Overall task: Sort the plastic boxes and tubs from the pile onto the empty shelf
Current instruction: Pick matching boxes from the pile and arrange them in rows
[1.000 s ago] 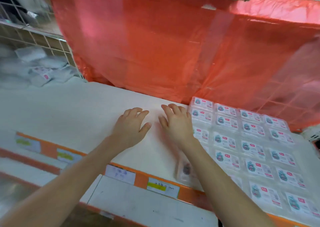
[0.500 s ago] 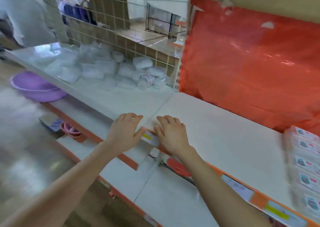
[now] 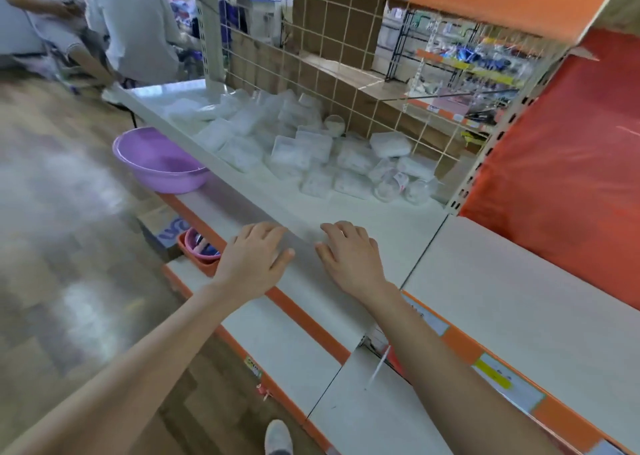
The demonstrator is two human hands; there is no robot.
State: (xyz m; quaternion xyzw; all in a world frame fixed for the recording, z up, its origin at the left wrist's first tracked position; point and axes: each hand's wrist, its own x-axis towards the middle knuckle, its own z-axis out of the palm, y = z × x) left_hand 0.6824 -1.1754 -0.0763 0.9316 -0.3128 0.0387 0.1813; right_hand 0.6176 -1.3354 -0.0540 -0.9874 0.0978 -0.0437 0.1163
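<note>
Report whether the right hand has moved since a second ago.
Yes, leftward: the right hand was before the red sheet, now it lies left of the shelf joint, near the pile of boxes.

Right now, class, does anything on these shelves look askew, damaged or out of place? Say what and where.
The clear plastic boxes lie in a jumbled heap against the wire grid, many tilted. Beside the right forearm, a white strip hangs loose from the shelf edge.
</note>
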